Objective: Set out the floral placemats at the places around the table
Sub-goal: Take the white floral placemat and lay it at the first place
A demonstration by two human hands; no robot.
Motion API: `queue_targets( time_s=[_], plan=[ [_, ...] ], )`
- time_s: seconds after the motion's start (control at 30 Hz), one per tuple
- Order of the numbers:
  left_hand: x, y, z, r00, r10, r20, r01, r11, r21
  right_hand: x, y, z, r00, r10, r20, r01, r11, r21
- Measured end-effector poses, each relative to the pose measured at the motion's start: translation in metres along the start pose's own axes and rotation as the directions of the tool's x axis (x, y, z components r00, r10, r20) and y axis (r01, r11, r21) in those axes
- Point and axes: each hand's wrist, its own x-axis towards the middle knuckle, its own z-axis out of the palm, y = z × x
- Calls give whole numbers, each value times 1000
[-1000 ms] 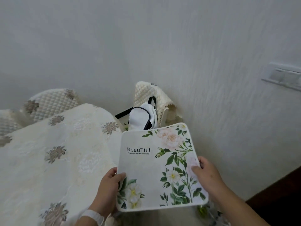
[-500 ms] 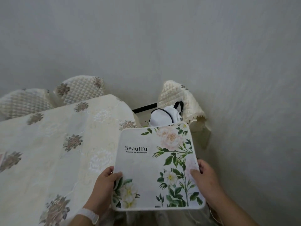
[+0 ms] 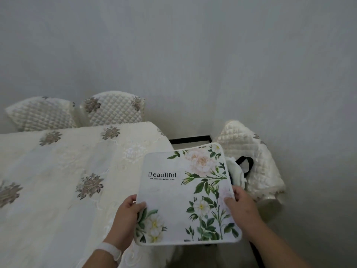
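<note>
A floral placemat [image 3: 185, 194] is being held print-up in the air at the right-hand end of the cloth-covered table [image 3: 58, 171]. The left hand [image 3: 125, 215] is pinching its near left edge and the right hand [image 3: 241, 207] is gripping its right edge. No mat is being shown laid on the visible part of the table, so the places by the quilted chairs [image 3: 114, 109] are being judged as yet to be set.

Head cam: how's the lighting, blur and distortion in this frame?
Head view: dim, flat greyish light, no glare, only soft shadows. Focus is fine, with no motion blur, and the lettering on the placemat reads sharp. Wide-angle distortion bows the far edge of the tablecloth.
</note>
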Motion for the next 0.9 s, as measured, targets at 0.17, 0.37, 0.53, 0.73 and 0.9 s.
queue_targets(
  time_s=[0.17,0.37,0.53,0.73,0.9],
  plan=[
    [19,3,-16,996,-29,-80,20,994,-109,46,-30,31,995,-53,85,63,991,-117],
    [26,-16,-45,970,-126,-209,67,962,-265,95,-53,77,962,-94,258,156,960,-234],
    [36,-28,-54,935,-193,-299,87,939,-334,135,-69,114,918,-101,384,223,931,-288],
    [47,-37,-45,880,-290,-377,136,912,-386,187,-84,158,844,-136,518,367,851,-375],
    [75,-40,-20,838,-412,-358,227,860,-458,237,-99,188,790,-134,599,454,784,-424]
  ],
)
